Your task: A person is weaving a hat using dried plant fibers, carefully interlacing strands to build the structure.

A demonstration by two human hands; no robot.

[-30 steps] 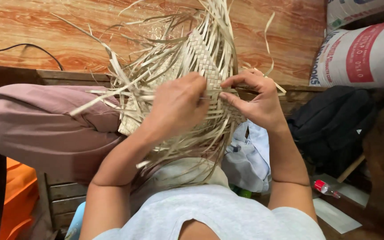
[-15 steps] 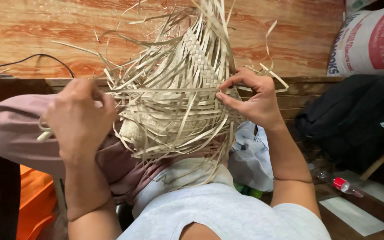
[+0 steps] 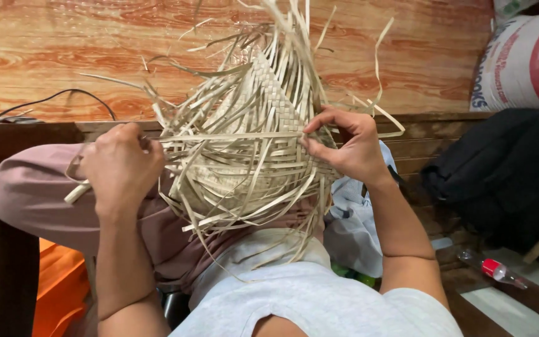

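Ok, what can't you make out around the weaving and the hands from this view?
Head view only:
- Left hand: fingertips curl away, so its grip on the strip is hidden.
- Woven piece: lower edge buried under loose strands.
- Right hand: fingertips covered by strands.
- Sack: cut off by the frame edge.

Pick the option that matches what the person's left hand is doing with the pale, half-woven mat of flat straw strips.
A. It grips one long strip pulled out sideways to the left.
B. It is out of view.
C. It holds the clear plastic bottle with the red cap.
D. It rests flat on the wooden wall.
A: the left hand is closed on a long flat strip that runs level across the pale half-woven straw mat to the right hand, which pinches the weave.
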